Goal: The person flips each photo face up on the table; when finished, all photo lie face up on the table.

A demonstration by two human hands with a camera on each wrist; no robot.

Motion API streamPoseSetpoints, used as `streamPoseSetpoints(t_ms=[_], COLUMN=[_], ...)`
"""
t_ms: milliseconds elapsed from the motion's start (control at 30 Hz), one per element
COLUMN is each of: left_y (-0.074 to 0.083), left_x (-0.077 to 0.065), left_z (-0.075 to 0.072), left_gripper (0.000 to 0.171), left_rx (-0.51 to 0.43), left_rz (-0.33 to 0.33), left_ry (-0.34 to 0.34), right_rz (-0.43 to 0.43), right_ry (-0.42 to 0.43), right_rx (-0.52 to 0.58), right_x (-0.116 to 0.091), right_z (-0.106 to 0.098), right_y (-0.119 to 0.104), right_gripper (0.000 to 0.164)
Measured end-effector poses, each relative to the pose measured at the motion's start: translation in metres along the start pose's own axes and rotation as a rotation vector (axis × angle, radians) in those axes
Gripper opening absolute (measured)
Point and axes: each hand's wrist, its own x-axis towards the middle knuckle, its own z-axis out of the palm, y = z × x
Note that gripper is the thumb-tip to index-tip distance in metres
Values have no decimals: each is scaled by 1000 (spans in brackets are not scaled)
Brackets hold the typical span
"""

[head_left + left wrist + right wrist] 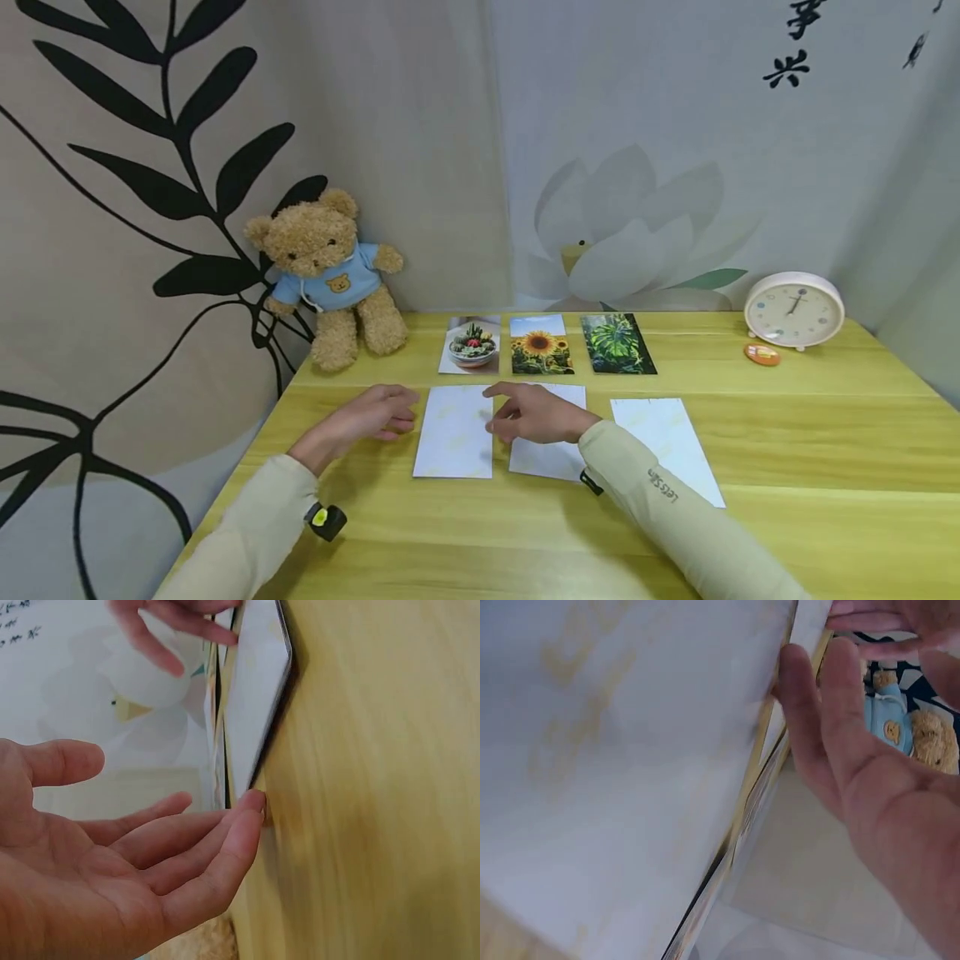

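Three white cards lie in a front row on the wooden table: a left white card (452, 433), a middle white card (543, 461) and a right white card (667, 437). My left hand (367, 417) is just left of the left white card, fingers loosely bent and holding nothing. In the left wrist view its fingertips (251, 806) come close to the card's edge; contact is unclear. Over the gap between the left and middle cards is my right hand (536, 414), its thumb and fingers apart near the left card's right edge. It partly hides the middle card.
Behind the white cards lie three picture cards: a potted succulent card (471, 346), a sunflower card (540, 343) and a green leaf card (617, 343). A teddy bear (333, 283) sits at the back left. A clock (795, 310) and an orange oval object (762, 355) are at the back right.
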Motion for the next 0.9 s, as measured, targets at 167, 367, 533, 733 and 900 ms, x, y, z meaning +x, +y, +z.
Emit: streamPoseSetpoints(t_ms=[167,367,533,733,900], left_y=[2,-2,-3,-2,0], left_x=[-2,-3,3,13,16], left_z=[7,8,6,8,13], left_gripper=[57,49,48,50,50], left_rx=[-5,-70,-136,-204,-235], left_rz=[-3,39,126,170,197], left_ry=[0,86,124,156,133], right_rz=[18,19,8,22,57], right_ry=[15,23,42,77,84], right_rx=[-24,-117,-260,-378,-417], right_x=[3,3,3,9,11], right_z=[8,14,18,23,28], right_y=[-5,-12,-23,-35,-40], right_gripper=[58,64,68,67,66])
